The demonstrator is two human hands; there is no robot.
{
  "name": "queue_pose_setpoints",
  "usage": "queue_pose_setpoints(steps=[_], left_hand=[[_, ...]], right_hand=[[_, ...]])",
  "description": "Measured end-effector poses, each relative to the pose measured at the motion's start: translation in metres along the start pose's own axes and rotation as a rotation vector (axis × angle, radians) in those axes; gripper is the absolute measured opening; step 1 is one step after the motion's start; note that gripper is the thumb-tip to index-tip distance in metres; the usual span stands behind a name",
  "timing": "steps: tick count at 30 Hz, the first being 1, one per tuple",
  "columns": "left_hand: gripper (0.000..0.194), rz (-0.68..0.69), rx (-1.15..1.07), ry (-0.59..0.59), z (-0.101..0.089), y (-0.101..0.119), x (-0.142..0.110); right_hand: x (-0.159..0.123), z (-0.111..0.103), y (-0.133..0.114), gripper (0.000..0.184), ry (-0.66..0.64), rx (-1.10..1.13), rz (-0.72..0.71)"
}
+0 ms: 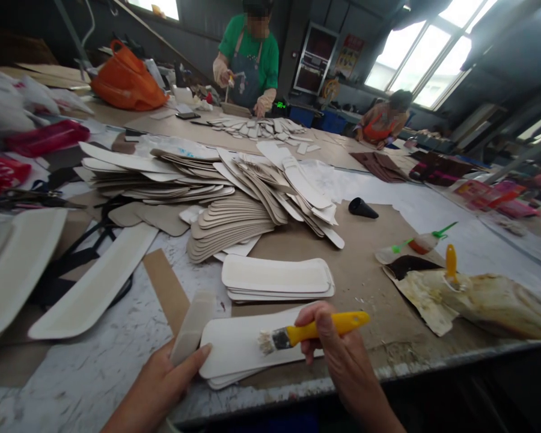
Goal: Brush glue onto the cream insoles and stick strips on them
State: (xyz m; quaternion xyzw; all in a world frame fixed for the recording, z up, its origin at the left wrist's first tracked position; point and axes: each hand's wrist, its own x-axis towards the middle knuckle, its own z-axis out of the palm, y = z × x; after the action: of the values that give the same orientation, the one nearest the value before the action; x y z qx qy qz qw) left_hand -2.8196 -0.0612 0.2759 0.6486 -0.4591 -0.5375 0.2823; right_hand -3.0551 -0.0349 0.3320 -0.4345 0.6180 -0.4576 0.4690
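My right hand (pixel 329 337) is closed around the yellow handle of a paintbrush (pixel 306 331), its whitish, clumped bristles against or just over the top piece of a small stack of white rounded strips (pixel 234 343). With my left hand (pixel 171 373) I grip a pale, blurred strip (pixel 196 325) standing tilted at the stack's left end; my thumb lies at the edge of the white stack. Just beyond sits another neat stack of white strips (pixel 277 276). Farther back, fanned piles of beige and white strips (pixel 234 219) overlap one another.
To the right lie a stained, glue-crusted container (pixel 491 300) with a second yellow-handled brush (pixel 451 261), bottles with green tips (pixel 426 242) and a black cone (pixel 363 208). Large white pieces (pixel 22 264) are at left. An orange bag (pixel 126 81) and a co-worker in green (pixel 247 54) are across the table.
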Motion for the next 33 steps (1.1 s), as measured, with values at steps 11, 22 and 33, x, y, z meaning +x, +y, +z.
queue_pose_setpoints(steps=[11, 22, 33], left_hand=[[0.035, 0.036, 0.021, -0.008, 0.001, -0.009, -0.008], [0.034, 0.055, 0.13, -0.006, 0.001, -0.009, -0.011], [0.043, -0.008, 0.079, 0.002, 0.005, -0.02, -0.016]], right_hand=[[-0.002, 0.049, 0.017, 0.032, -0.04, 0.06, 0.077], [-0.009, 0.046, 0.018, 0.027, -0.003, -0.099, 0.04], [-0.018, -0.044, 0.015, 0.016, 0.412, -0.857, -0.353]])
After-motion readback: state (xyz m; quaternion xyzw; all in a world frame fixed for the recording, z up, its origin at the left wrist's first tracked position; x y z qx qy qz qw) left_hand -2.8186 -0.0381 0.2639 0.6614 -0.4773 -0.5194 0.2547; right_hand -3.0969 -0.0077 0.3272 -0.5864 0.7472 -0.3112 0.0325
